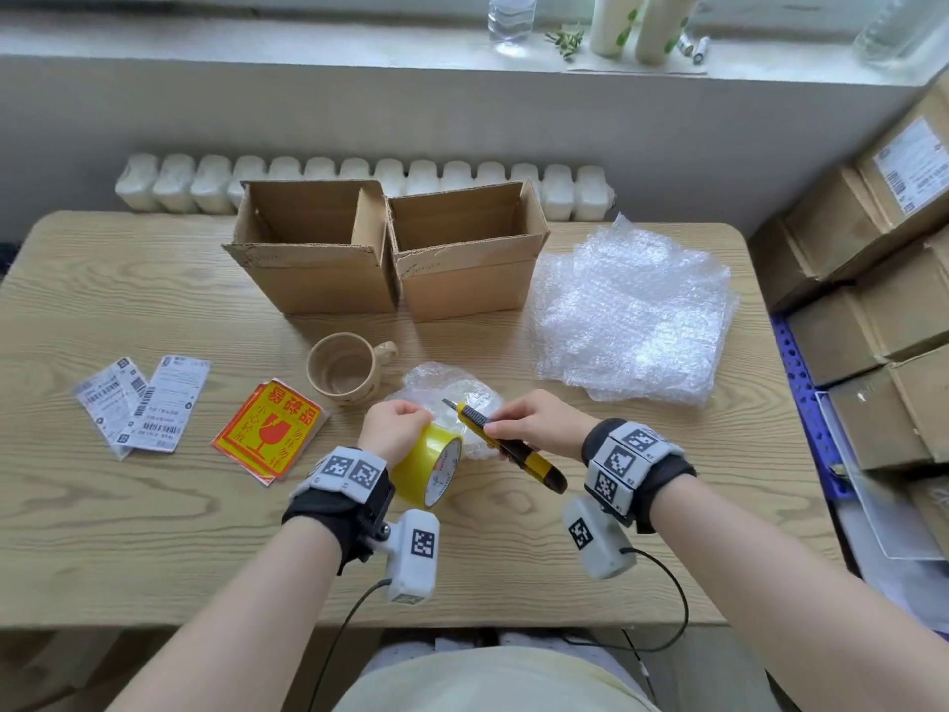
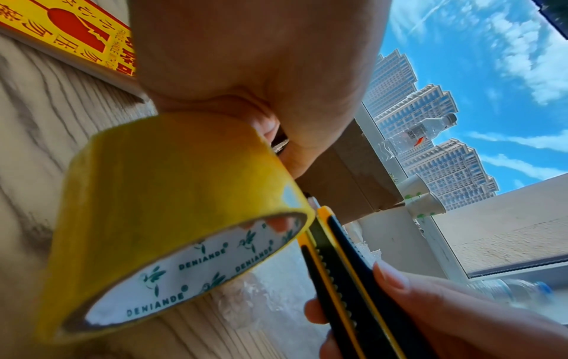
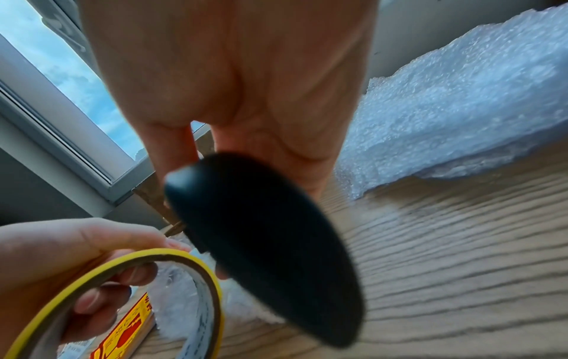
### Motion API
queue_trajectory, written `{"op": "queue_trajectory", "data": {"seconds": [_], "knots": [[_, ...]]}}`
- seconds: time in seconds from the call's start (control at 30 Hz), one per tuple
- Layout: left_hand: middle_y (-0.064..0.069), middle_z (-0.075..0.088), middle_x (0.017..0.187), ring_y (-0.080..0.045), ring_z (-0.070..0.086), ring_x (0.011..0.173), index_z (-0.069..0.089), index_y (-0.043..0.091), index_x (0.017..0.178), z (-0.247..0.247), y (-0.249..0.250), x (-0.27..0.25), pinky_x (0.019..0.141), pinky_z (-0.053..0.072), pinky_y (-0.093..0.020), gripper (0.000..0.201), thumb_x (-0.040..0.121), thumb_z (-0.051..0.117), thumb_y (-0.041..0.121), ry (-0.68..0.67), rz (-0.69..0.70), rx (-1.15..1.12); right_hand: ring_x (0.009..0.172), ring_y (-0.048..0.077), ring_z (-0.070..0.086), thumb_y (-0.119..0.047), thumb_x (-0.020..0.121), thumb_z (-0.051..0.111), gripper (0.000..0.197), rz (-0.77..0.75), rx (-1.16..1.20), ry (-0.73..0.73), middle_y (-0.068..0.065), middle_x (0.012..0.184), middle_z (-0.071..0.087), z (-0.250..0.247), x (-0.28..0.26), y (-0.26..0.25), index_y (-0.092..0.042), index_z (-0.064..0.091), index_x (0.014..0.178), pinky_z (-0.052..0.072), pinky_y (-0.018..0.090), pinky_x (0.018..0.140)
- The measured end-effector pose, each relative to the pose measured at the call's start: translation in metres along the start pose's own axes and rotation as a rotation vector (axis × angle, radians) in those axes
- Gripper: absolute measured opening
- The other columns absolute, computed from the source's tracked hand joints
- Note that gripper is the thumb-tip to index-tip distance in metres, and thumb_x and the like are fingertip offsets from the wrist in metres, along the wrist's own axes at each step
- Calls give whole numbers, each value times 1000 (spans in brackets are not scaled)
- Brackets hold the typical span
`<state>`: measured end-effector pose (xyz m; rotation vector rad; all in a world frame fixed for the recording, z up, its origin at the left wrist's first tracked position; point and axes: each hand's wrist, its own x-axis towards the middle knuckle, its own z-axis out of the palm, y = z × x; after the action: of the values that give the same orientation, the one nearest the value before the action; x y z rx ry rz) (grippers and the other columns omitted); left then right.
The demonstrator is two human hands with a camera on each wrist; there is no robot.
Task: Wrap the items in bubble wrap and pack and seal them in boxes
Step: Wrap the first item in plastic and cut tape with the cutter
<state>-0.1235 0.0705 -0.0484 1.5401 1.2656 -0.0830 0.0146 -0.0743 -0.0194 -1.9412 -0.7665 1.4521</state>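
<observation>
While left hand is gripping yellow tape roll, fingers through core, right hand is clenching around utility knife, blade tip meeting roll edge, likely for cutting strip to fasten wrap. Bubble-wrapped item is lying on table just beyond hands: white, crinkled, lumpy. Bare beige mug is waiting left of it. Two open cardboard boxes are standing far, bubble wrap stack right.

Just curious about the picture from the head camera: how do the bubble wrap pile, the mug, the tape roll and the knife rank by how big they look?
1. Bubble wrap pile
2. Mug, tape roll and utility knife: too alike to rank.
</observation>
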Motion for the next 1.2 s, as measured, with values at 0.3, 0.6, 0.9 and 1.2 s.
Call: {"op": "queue_trajectory", "data": {"seconds": [0.3, 0.6, 0.9, 1.2], "knots": [[2, 54, 67, -16, 50, 75, 63, 8, 77, 4, 4, -2, 61, 38, -25, 8, 85, 62, 9, 34, 12, 28, 76, 21, 66, -29, 91, 60, 27, 52, -37, 1, 15, 88, 73, 2, 2, 2, -7, 75, 92, 55, 41, 84], [1, 57, 69, -17, 53, 75, 66, 10, 77, 7, 4, -5, 68, 37, -23, 9, 85, 62, 13, 88, 72, 107, 56, 17, 59, -33, 93, 56, 37, 85, -141, 10, 11, 71, 68, 5, 5, -13, 0, 73, 86, 52, 28, 65], [-1, 61, 80, -19, 56, 82, 63, 13, 74, 7, 5, -4, 73, 40, -25, 9, 82, 64, 17, 102, 89, 186, 55, 17, 60, -34, 93, 54, 38, 133, -263, 12, 10, 68, 67, -5, -6, -13, -2, 71, 80, 52, 27, 59], [-4, 59, 83, -18, 52, 80, 67, 5, 87, -3, 12, -6, 71, 37, -24, 12, 86, 59, 14, 36, 117, 206, 70, 14, 62, -24, 87, 65, 20, 55, -208, 35, 1, 80, 69, -20, -29, 14, -13, 72, 101, 52, 26, 71]]}}
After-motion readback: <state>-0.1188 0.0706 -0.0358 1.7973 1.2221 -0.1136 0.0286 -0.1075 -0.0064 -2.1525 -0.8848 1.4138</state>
